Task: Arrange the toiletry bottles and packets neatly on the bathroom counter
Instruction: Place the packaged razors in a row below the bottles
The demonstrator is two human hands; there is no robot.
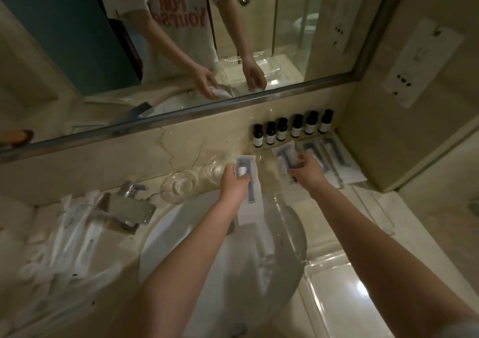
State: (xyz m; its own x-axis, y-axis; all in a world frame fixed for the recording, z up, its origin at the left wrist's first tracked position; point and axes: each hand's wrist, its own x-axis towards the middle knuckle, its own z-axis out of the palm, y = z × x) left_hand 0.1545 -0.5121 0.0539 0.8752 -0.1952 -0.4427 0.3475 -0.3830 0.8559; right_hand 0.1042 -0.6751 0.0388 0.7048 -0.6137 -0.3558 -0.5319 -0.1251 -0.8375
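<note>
left hand (pixel 234 186): gripping a long white paper packet (pixel 250 212), centre frame, over the round white sink (pixel 178 231)
right hand (pixel 308 173): pinching a second white packet (pixel 283 157), just right of centre
row: six small dark white-labelled bottles (pixel 295 129) upright, upper right
flat white packets (pixel 334 156): lying right beside that hand

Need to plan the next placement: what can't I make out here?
All head view:
- bottles: label text too small.
- left packet: partly covered by left hand.
- right packet: partly covered by right hand.
- white wrapped items beside tap: blurred.
</note>
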